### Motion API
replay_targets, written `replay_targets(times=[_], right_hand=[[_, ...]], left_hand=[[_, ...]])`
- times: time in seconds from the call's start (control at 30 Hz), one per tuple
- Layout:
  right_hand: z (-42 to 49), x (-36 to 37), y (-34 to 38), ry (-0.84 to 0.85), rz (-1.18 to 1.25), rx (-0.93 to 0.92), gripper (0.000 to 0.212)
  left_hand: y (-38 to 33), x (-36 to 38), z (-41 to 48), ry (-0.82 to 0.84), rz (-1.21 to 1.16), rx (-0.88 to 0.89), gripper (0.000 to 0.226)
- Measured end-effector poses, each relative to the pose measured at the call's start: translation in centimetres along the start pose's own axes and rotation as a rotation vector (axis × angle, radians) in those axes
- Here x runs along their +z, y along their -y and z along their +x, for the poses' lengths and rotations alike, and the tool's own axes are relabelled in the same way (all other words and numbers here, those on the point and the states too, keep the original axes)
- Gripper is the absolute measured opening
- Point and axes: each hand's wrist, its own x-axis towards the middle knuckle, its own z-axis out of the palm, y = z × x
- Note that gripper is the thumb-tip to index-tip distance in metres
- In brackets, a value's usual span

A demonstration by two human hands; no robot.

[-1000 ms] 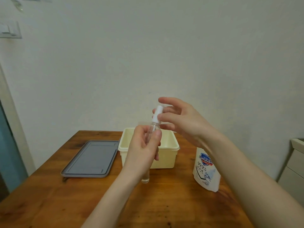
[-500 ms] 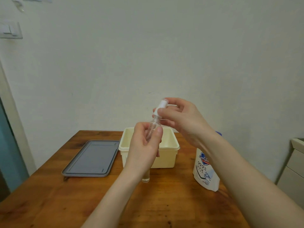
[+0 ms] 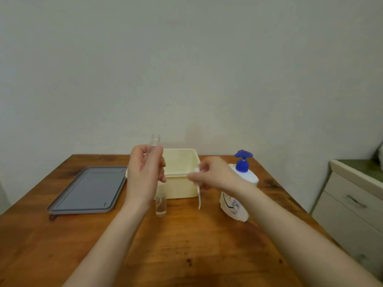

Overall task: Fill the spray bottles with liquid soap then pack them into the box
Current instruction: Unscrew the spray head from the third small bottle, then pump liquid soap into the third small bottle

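Observation:
My left hand grips a clear spray bottle upright, its bare open neck sticking out above my fingers and its base just over the table. To the right, my right hand pinches the white spray head, whose thin dip tube hangs down free of the bottle. Behind both hands stands the cream box, open at the top. The white liquid soap bottle with a blue pump stands just behind my right wrist.
A grey lid lies flat to the left of the box on the wooden table. A white drawer cabinet stands past the table's right edge. A plain wall rises close behind.
The spray head has come off the bottle: my right hand has pulled it away to the right and lower, dip tube dangling. Both hands have dropped a little.

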Motion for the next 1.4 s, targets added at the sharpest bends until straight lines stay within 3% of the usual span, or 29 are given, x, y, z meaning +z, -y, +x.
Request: replay_targets(times=[0.07,0.23,0.33,0.43,0.53,0.67,0.73,0.87,1.03,1.2,1.4], right_hand=[[0.6,3.3,-2.6,0.105,-0.218,0.042,0.025],[1.3,7.7,-6.2,0.240,-0.443,0.089,0.021],[1.5,8.4,-6.6,0.244,-0.492,0.060,0.014],[1.1,7.3,-6.3,0.256,-0.471,0.058,0.030],[0.6,3.8,-4.7,0.101,-0.387,-0.040,0.037],[-0.7,-3.6,-1.5,-0.125,-0.107,-0.194,0.012],[-1.0,-6.9,-0.6,-0.273,-0.005,-0.241,0.011],[1.4,-10.3,-1.9,-0.414,0.032,-0.194,0.017],[5.2,-10.3,-5.0,-0.237,0.066,0.027,0.016],[7.0,-9.3,-5.5,-0.094,-0.031,0.044,0.020],[7.4,-8.9,-5.4,-0.051,-0.121,-0.004,0.024]], left_hand=[[0.2,0.5,-0.1,-0.004,0.012,-0.004,0.007],[0.7,0.6,-0.5,0.003,0.043,-0.008,0.006],[1.1,0.6,-0.5,0.008,0.054,-0.017,0.005],[1.4,1.1,-0.5,0.037,0.062,-0.027,0.008],[2.1,2.1,-0.7,0.081,0.111,-0.016,0.009],[4.0,4.4,-0.8,0.147,0.238,0.000,0.012],[4.7,6.3,-0.8,0.215,0.301,0.019,0.007],[6.3,9.8,-0.5,0.339,0.397,0.016,0.012],[7.3,12.1,-0.1,0.384,0.408,-0.009,0.011],[7.5,12.3,0.6,0.389,0.436,0.024,0.015],[6.7,12.2,1.1,0.401,0.455,0.120,0.010]])
